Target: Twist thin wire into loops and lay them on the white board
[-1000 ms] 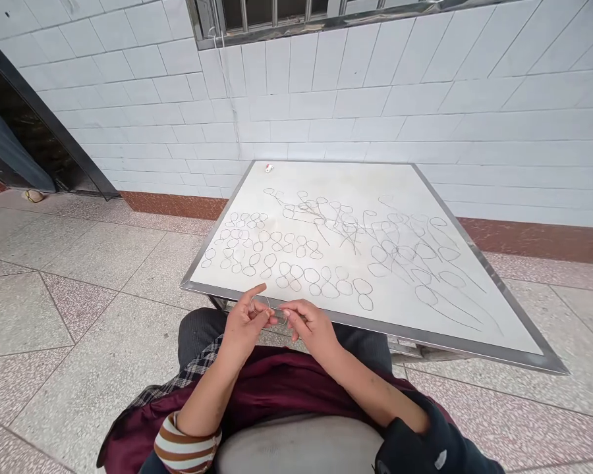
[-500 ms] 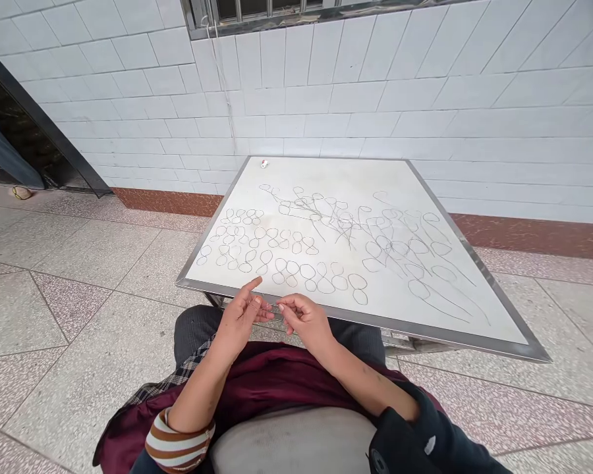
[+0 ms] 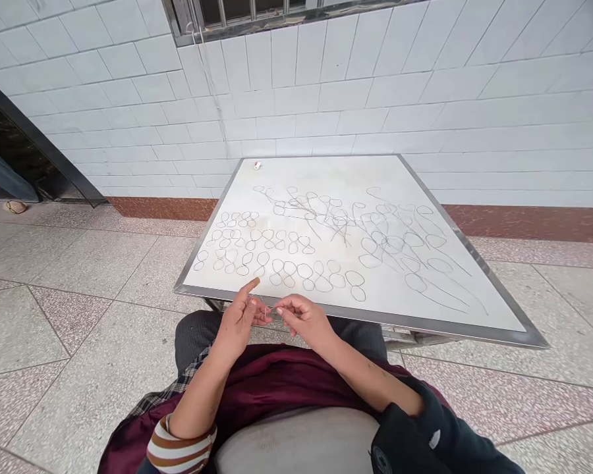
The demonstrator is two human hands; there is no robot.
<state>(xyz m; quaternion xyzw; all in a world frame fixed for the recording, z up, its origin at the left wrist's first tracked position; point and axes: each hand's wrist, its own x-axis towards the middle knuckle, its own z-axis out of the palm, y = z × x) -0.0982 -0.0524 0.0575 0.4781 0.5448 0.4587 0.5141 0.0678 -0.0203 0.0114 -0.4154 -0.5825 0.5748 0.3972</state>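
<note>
My left hand (image 3: 240,318) and my right hand (image 3: 305,320) meet just in front of the near edge of a white table (image 3: 326,172). Between their fingertips is a thin wire (image 3: 271,309), bent and partly hidden. The left thumb and a finger pinch it while another finger points up. My right thumb and forefinger close on its other side. Beyond the hands, several small wire double loops (image 3: 289,274) lie in rows on the table's left half. Long wires with looped ends (image 3: 415,280) lie in a loose tangle toward the middle and right.
A small red-and-white object (image 3: 257,165) sits at the table's far left corner. The table has a grey metal rim (image 3: 360,316) with pointed corners. Behind it stands a white tiled wall (image 3: 306,99) with a barred window. A dark doorway (image 3: 29,145) is at the left.
My hands stay together at the same place, with small finger shifts around the wire. The view has turned slightly, so the table and wall sit a little further left.
</note>
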